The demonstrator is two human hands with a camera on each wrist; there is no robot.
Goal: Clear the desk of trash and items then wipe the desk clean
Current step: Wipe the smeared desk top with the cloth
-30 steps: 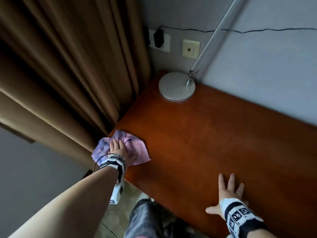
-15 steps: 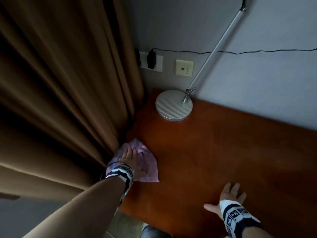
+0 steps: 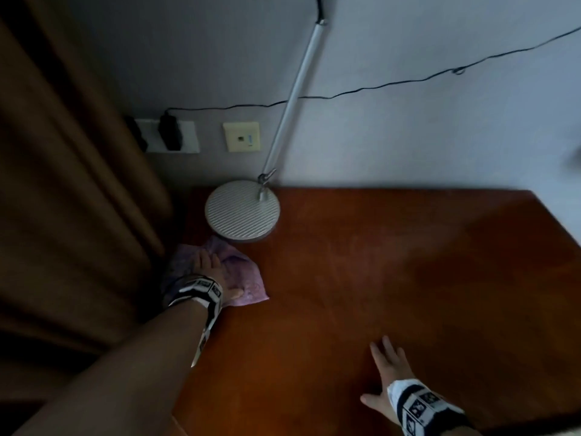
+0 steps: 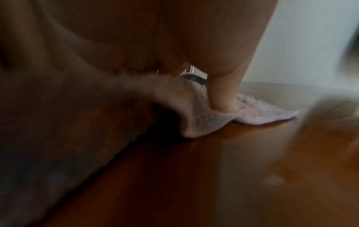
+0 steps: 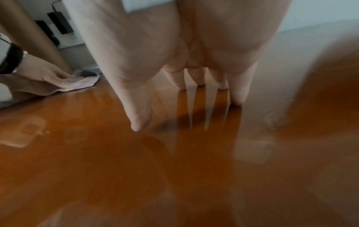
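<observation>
A bedroom or hotel-room corner: wooden desk (image 3: 377,278), brown curtain (image 3: 72,184), desk lamp (image 3: 242,210), wall sockets (image 3: 171,135).

Dim, vignetted head view — both wrist views blurred, with pale glare on the desk (image 5: 116,169).

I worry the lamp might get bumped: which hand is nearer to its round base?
Left. The left hand presses the purple cloth just in front of the lamp base; the right hand lies flat on the desk, well away near the front edge.
</observation>
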